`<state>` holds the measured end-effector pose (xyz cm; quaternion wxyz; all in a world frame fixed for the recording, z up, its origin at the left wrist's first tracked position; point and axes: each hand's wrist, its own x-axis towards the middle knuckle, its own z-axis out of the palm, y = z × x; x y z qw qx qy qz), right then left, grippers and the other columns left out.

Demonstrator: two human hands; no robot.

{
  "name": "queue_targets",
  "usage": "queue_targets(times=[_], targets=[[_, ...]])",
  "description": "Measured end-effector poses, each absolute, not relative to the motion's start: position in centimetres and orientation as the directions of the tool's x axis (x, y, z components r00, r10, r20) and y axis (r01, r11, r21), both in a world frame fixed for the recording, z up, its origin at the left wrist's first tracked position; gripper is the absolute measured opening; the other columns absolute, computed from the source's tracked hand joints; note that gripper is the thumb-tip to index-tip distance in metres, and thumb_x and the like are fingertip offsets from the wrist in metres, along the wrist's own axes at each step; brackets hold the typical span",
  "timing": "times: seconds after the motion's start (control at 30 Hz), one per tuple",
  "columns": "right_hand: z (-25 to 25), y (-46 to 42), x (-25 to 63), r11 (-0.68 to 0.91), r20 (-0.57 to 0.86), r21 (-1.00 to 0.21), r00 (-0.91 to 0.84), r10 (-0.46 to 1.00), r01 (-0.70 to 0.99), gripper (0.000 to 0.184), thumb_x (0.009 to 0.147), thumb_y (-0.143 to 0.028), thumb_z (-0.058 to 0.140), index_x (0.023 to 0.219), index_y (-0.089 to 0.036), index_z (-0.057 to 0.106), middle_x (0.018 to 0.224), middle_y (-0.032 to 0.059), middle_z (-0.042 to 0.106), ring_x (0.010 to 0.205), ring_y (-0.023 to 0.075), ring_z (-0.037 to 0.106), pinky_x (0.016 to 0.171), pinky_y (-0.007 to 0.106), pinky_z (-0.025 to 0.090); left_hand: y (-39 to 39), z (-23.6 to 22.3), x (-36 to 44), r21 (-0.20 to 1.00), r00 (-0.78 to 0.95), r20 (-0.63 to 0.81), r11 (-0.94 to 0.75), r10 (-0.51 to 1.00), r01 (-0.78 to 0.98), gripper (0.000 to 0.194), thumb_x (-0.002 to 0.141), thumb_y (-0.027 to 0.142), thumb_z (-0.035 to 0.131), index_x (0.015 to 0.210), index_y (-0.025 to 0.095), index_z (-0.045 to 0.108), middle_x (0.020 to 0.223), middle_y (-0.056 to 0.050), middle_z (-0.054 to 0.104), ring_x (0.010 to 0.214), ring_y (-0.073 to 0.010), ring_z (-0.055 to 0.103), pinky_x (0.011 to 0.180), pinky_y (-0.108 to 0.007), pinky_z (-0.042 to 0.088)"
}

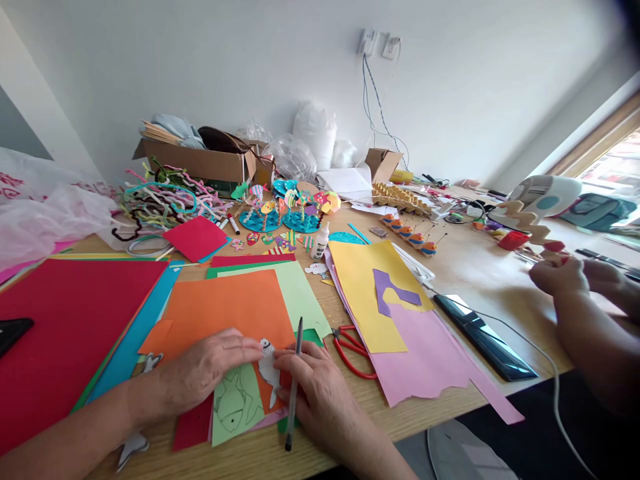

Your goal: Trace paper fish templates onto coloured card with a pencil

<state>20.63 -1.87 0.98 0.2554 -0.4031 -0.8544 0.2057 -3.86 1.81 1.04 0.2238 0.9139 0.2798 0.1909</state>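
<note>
My left hand point(203, 367) lies flat with fingers stretched out, pressing on orange paper point(230, 297). Its fingertips touch the edge of a white paper fish cutout point(269, 367) with a drawn eye and scales. From the other side, fingers of my right hand point(323, 393) rest on the same cutout. A grey pen point(294, 393) is held between those right fingers, pointing away from the paper. Just below the cutout is a light green piece point(235, 413) with a fish outline drawn on it. Grey-white cutouts point(134, 448) stick out around my left forearm.
Red-handled scissors point(353, 353) lie right of my right hand, beside yellow point(360, 280) and pink paper point(420, 367). A glue bottle point(320, 243) stands behind. Red sheets point(75, 320) fill the left. Another person's hands point(565, 273) work at the right, near a black glossy case point(483, 337).
</note>
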Motion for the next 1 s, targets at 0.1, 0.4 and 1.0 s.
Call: queue_targets(times=[0.1, 0.4, 1.0], targets=[[1.0, -1.9, 20.7, 0.594, 0.274, -0.554, -0.546, 0.792, 0.583, 0.033, 0.074, 0.002, 0.059, 0.099, -0.020, 0.061, 0.086, 0.0036, 0.070, 0.088, 0.0232, 0.055, 0.077, 0.033, 0.043, 2.1, 1.2, -4.1, 0.589, 0.750, 0.180, -0.680, 0.637, 0.436, 0.045, 0.094, 0.005, 0.035, 0.131, 0.024, 0.054, 0.120, -0.003, 0.066, 0.109, -0.0149, 0.060, 0.095, -0.027, 0.047], [1.1, -1.9, 20.7, 0.608, 0.274, -0.544, -0.563, 0.780, 0.578, 0.035, 0.075, 0.003, 0.061, 0.103, -0.017, 0.062, 0.093, 0.0056, 0.072, 0.088, 0.0229, 0.055, 0.077, 0.032, 0.043, 2.5, 1.0, -4.0, 0.508, 0.827, 0.146, -0.759, 0.542, 0.408, 0.046, 0.097, 0.009, 0.033, 0.130, 0.028, 0.059, 0.132, -0.003, 0.061, 0.113, -0.0198, 0.054, 0.098, -0.032, 0.043], [0.7, -2.0, 20.8, 0.613, 0.287, -0.509, -0.552, 0.783, 0.605, 0.042, 0.070, 0.005, 0.060, 0.105, -0.018, 0.063, 0.088, 0.0048, 0.071, 0.086, 0.0233, 0.056, 0.075, 0.033, 0.043, 2.4, 0.2, -4.1, 0.343, 0.862, 0.201, -0.858, 0.465, 0.382, 0.047, 0.096, 0.006, 0.034, 0.133, 0.026, 0.055, 0.132, -0.008, 0.059, 0.104, -0.0224, 0.054, 0.089, -0.033, 0.046]])
